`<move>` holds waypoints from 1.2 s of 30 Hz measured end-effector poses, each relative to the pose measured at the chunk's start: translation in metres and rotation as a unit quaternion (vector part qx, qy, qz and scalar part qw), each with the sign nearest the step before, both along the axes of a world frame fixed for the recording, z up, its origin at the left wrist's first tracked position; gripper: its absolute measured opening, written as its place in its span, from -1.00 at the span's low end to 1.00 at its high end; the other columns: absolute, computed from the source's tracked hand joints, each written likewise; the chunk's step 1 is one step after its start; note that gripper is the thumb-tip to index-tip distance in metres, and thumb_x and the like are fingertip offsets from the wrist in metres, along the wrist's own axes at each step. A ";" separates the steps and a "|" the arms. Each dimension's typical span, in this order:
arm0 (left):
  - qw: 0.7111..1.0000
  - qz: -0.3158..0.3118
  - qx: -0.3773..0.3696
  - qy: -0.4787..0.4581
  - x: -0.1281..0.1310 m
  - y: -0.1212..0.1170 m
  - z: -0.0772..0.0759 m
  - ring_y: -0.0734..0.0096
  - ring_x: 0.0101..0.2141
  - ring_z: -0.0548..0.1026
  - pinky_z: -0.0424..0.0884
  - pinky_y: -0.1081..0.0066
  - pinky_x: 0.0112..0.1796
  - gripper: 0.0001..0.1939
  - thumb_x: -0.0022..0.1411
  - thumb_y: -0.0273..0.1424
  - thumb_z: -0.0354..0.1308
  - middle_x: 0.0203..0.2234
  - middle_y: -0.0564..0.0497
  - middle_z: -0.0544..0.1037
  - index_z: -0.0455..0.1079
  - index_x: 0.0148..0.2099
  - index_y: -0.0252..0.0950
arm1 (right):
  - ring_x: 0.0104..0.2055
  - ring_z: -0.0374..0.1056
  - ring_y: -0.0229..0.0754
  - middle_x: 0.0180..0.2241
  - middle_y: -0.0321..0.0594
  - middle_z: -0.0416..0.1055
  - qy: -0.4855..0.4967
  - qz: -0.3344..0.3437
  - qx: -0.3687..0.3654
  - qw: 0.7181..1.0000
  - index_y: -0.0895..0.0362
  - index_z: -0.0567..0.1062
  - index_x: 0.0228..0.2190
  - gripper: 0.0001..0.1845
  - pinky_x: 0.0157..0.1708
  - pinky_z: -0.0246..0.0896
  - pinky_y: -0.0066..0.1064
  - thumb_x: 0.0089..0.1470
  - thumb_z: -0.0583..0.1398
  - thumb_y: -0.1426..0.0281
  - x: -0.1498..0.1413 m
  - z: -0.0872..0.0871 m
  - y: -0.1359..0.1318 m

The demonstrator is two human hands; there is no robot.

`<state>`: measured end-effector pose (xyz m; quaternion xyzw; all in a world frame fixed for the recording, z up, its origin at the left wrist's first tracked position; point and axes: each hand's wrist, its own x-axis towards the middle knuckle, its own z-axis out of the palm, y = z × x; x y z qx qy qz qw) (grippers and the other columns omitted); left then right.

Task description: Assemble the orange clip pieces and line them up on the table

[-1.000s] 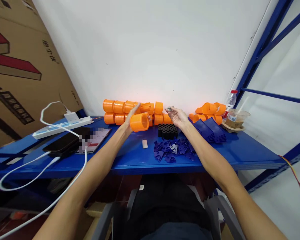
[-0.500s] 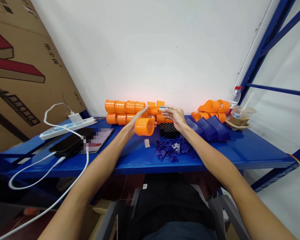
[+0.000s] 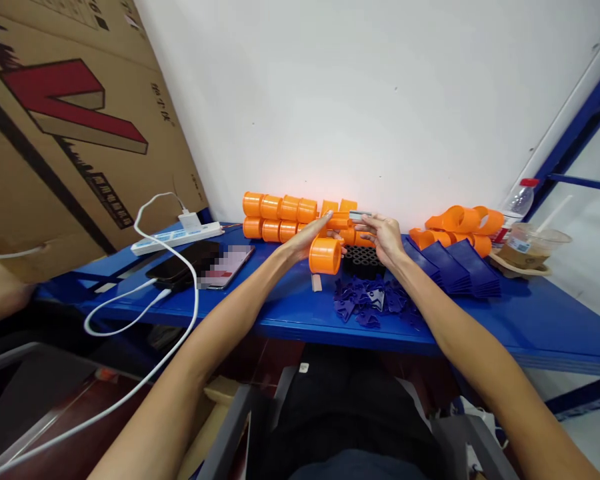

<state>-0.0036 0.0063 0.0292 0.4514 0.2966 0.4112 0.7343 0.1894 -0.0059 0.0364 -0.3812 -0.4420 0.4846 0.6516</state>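
Orange part [image 3: 325, 256] held above the tabletop [image 3: 280, 312], its round cup lying sideways with the open end facing right.
Cup axis runs roughly left to right, near level; a narrower orange section behind it also extends rightward, its end beside a thin grey piece [image 3: 361, 216]. Left hand [image 3: 305, 243] is partly closed, gripping the orange part, fingers partly hidden behind it. Right hand [image 3: 387, 237] pinches the grey piece between thumb and fingertips, other fingers loosely curled; the piece's long axis lies left to right. Contact between piece and part cannot be confirmed. Black tubes [image 3: 363, 263] stand below the right hand, blue brackets [image 3: 369, 301] in front of them.
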 end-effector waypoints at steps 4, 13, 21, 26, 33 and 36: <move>0.999 0.031 0.001 0.022 0.004 -0.009 0.006 0.10 -0.56 0.65 0.58 0.29 -0.45 -0.49 0.65 -0.10 -0.03 -0.59 -0.17 0.60 0.58 -0.09 -0.38 | -0.49 0.51 -0.33 -0.41 -0.17 0.68 -0.034 -0.011 0.028 0.999 0.13 0.48 -0.49 -0.73 -0.52 0.30 -0.57 0.25 0.30 0.56 0.000 0.000 0.001; 0.998 0.037 -0.044 0.002 0.001 -0.001 -0.002 0.03 -0.49 0.68 0.61 0.25 -0.37 -0.45 0.60 0.00 0.02 -0.55 -0.16 0.63 0.63 0.10 -0.34 | -0.47 0.46 -0.35 -0.34 -0.21 0.66 -0.117 -0.043 0.082 0.989 0.08 0.46 -0.42 -0.79 -0.50 0.32 -0.56 0.25 0.32 0.40 -0.001 -0.009 0.008; 0.990 0.033 -0.086 -0.105 0.001 0.006 -0.011 0.01 -0.40 0.75 0.67 0.23 -0.30 -0.46 0.57 0.02 0.10 -0.50 -0.10 0.63 0.55 0.21 -0.32 | -0.43 0.52 -0.32 -0.30 -0.21 0.67 -0.124 -0.038 0.082 0.988 0.06 0.43 -0.39 -0.70 -0.49 0.33 -0.55 0.20 0.41 0.23 0.000 -0.008 0.008; 0.995 0.030 -0.065 -0.075 0.002 0.001 -0.007 0.01 -0.38 0.75 0.67 0.25 -0.31 -0.47 0.59 0.01 0.05 -0.51 -0.08 0.63 0.55 0.19 -0.32 | -0.39 0.56 -0.30 -0.30 -0.21 0.66 -0.121 -0.027 0.083 0.989 0.06 0.44 -0.35 -0.66 -0.51 0.31 -0.56 0.20 0.43 0.15 0.001 -0.009 0.009; 0.990 0.058 -0.117 -0.044 0.000 -0.005 -0.002 -0.02 -0.39 0.75 0.67 0.25 -0.32 -0.43 0.56 0.07 0.07 -0.51 -0.12 0.65 0.55 0.16 -0.32 | -0.48 0.48 -0.35 -0.33 -0.27 0.62 -0.143 -0.017 0.088 0.986 0.05 0.52 -0.25 -0.78 -0.51 0.32 -0.54 0.24 0.38 0.20 0.003 -0.015 0.013; 0.992 0.051 -0.112 -0.032 0.000 -0.004 -0.004 0.00 -0.37 0.76 0.67 0.27 -0.30 -0.41 0.55 0.08 0.08 -0.51 -0.10 0.64 0.55 0.20 -0.33 | -0.50 0.44 -0.38 -0.31 -0.28 0.61 -0.156 -0.009 0.092 0.983 0.06 0.57 -0.23 -0.83 -0.51 0.32 -0.54 0.26 0.36 0.23 0.003 -0.017 0.013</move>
